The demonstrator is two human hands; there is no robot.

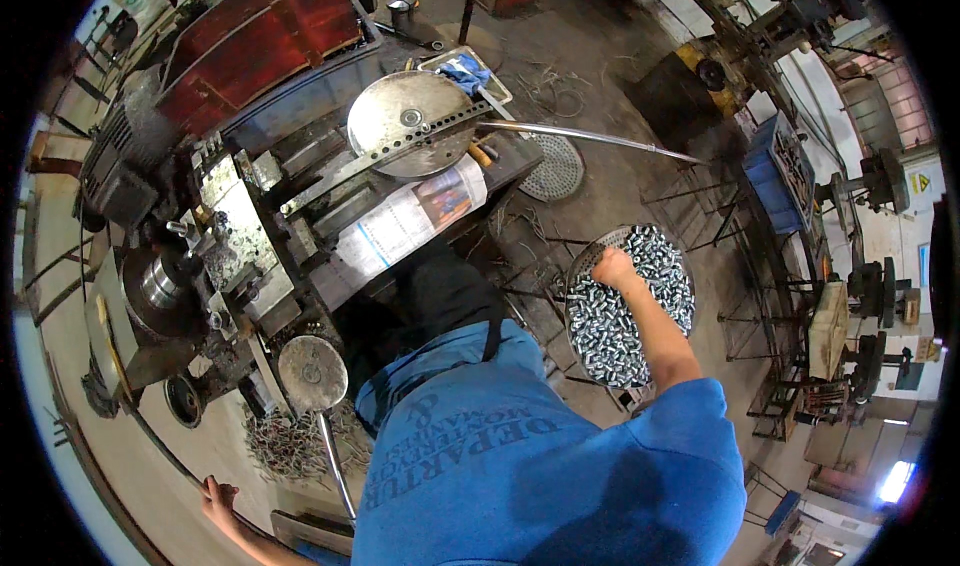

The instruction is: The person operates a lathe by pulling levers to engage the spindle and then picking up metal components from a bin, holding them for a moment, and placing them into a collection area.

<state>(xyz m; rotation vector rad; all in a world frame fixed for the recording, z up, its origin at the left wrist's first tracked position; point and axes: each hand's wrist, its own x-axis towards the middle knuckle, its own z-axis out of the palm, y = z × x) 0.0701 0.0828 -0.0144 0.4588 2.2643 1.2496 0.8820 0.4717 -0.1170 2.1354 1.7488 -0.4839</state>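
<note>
My right hand (613, 267) reaches over the rim side of a round tray (590, 253) piled with small shiny metal cylinders (625, 326). Its fingers are curled closed at the pile's far left part. Whatever is in them is hidden. Far off at the lower left, my left hand (217, 501) is wrapped around a long dark rod (160, 450) that runs up toward the machine. Between my arms stands the lathe-like machine, with a metal chuck (163, 282) at its left end and a greasy carriage (243, 221) beside it.
A round metal plate (385, 106) with a perforated bar (385, 154) across it lies ahead, beside a folded newspaper (412, 221). Another disc (313, 373) on a bent tube stands near my left side. Metal shavings (300, 444) heap below it. A blue crate (778, 174) sits right.
</note>
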